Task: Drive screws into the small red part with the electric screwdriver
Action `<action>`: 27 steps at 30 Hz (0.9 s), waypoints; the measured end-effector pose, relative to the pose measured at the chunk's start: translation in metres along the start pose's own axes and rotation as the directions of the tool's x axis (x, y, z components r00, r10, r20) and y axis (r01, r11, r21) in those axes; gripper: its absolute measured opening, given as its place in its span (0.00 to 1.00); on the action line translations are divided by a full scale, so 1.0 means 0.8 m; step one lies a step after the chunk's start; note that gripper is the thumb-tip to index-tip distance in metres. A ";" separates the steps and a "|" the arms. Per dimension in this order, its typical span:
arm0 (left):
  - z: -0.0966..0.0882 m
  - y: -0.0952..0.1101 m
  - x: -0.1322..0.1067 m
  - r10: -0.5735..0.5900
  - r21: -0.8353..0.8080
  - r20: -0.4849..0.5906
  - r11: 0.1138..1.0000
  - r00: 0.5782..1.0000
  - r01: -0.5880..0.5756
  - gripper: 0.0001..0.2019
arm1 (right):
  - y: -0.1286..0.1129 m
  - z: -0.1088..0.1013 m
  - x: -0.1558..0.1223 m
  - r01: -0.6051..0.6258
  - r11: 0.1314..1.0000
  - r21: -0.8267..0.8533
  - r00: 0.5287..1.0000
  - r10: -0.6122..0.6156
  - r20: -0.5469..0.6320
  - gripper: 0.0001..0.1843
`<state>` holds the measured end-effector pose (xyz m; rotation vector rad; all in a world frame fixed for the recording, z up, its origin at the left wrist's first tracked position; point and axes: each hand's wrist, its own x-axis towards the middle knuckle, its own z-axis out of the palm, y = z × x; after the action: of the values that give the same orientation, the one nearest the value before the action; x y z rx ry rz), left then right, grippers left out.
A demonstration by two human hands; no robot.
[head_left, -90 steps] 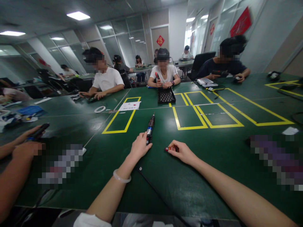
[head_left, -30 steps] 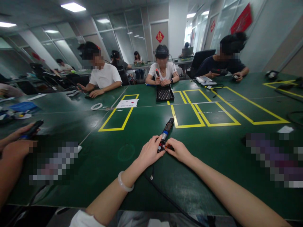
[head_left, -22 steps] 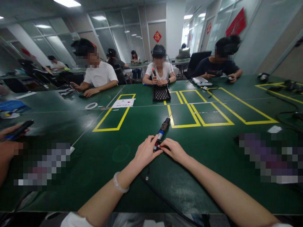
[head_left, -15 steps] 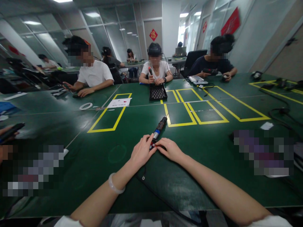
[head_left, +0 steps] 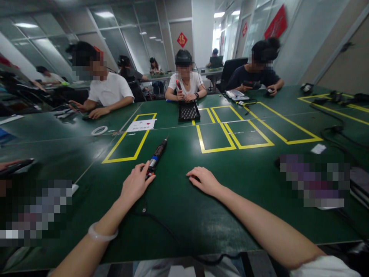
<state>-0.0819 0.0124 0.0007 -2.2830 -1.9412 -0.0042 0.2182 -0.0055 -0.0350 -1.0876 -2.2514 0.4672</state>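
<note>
My left hand is closed round the rear end of an electric screwdriver, which lies on the green table with its thin bit pointing away and to the right. The tool has a dark front, a blue band and a silver section; some red shows at its rear beside my fingers. A black cable trails from below this hand toward the table's near edge, with a small ring terminal close by. My right hand rests on the table to the right, apart from the screwdriver, fingers loosely bent and holding nothing.
Yellow tape rectangles mark the table ahead. A printed sheet and a white ring lie at the left. Across the table, a person holds a tool behind a black tray. Blurred-out objects lie on both sides.
My left hand has moved left along with the electric screwdriver. My right hand has come off the tool's rear end and now lies apart from it.
</note>
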 end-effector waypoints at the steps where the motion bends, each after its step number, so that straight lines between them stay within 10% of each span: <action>1: 0.001 -0.016 -0.001 -0.031 0.024 0.009 0.999 0.999 0.030 0.31 | 0.000 0.000 0.000 0.001 1.000 0.002 1.000 -0.001 0.001 0.08; 14: 0.005 -0.178 -0.014 -0.301 0.263 -0.050 0.916 0.952 0.303 0.25 | 0.002 0.004 -0.001 0.017 1.000 -0.008 1.000 -0.017 0.017 0.06; 27: -0.039 -0.138 0.004 -0.435 0.147 -0.024 0.889 0.900 0.434 0.22 | 0.002 0.005 0.001 0.019 1.000 0.003 1.000 -0.019 0.003 0.06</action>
<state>-0.1872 0.0288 0.0439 -1.7166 -2.3280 0.0993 0.2159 -0.0046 -0.0388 -1.0631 -2.2609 0.4646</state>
